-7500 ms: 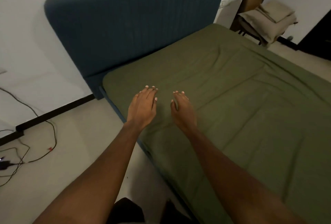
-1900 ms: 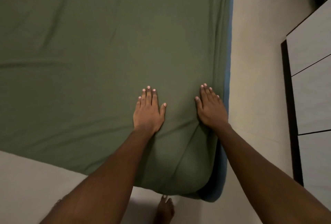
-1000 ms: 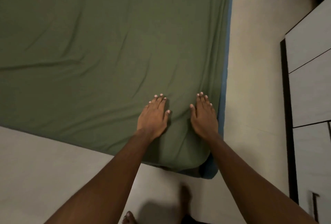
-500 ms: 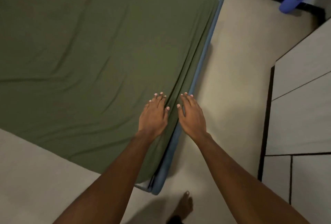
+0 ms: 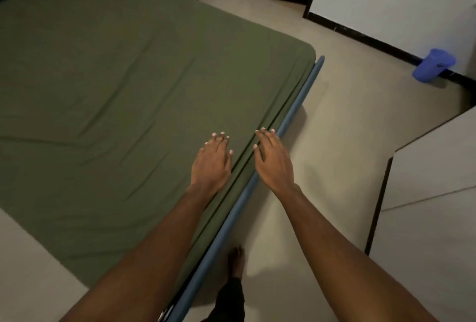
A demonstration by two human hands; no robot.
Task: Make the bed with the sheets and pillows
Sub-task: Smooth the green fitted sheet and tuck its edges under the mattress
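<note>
Olive-green fitted sheet (image 5: 123, 90): stretched over the mattress, faint creases, side folds along the blue bed-frame rail (image 5: 293, 113). Left hand (image 5: 212, 164): fingers straight, palm down on the sheet near its edge. Right hand (image 5: 273, 160): fingers extended, over the rail, contact unclear. Blue plastic bin (image 5: 434, 65): by the far wall.

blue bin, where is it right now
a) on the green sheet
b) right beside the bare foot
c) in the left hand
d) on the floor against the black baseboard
d: the blue bin stands on the floor against the black baseboard, well away from the green sheet and the foot.
</note>
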